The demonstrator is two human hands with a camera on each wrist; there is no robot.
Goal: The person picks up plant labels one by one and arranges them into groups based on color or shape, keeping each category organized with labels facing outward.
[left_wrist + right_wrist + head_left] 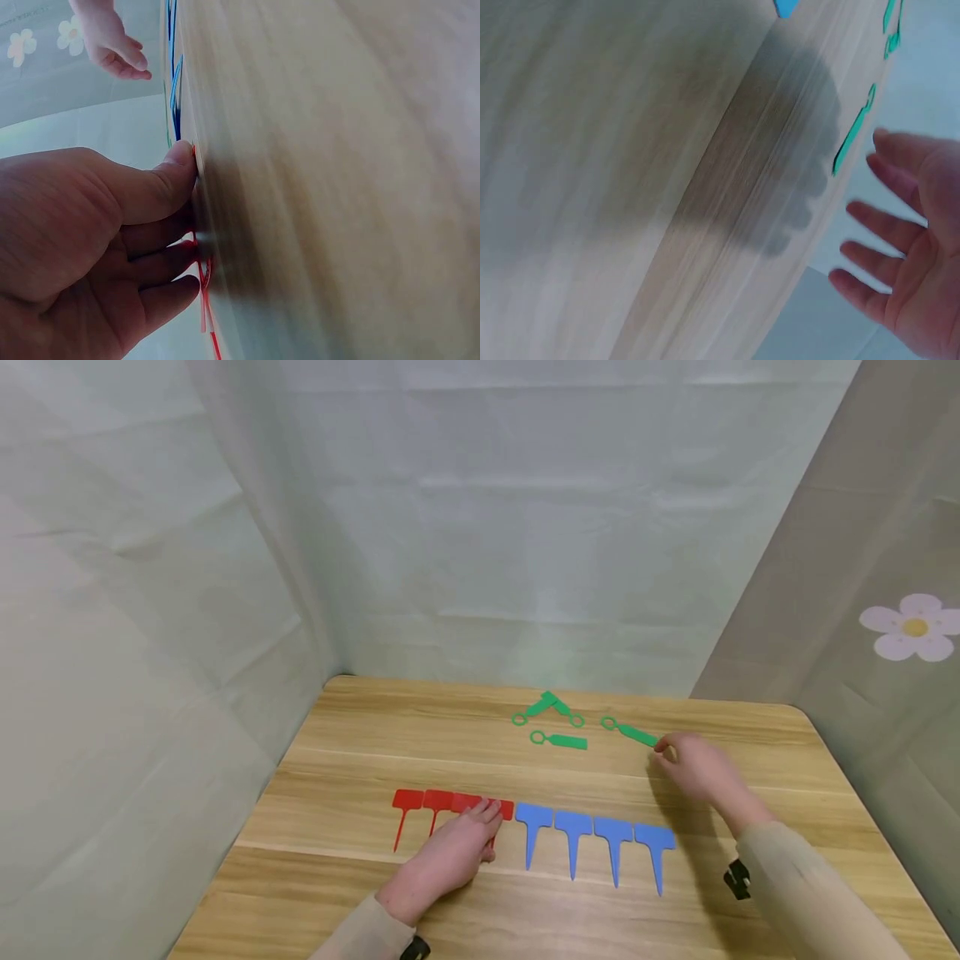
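Red T-shaped plant labels [407,799] lie side by side on the wooden table, stems toward the person. My left hand [457,847] rests over the rightmost red ones, fingertips on their heads and thumb by a stem, partly hiding them. Blue T-shaped plant labels [573,823] continue the row to the right. My right hand [696,766] hovers at the near end of a green ring-ended tag [637,735]. In the right wrist view, the fingers of that hand [915,225] are spread loosely, and a gap shows between them and the green tag [850,139].
More green ring-ended tags [567,742] lie near the back of the table [360,727], two of them overlapping [542,703]. Pale cloth [525,543] hangs behind and at both sides of the table. A flower pattern [913,627] shows on the right cloth.
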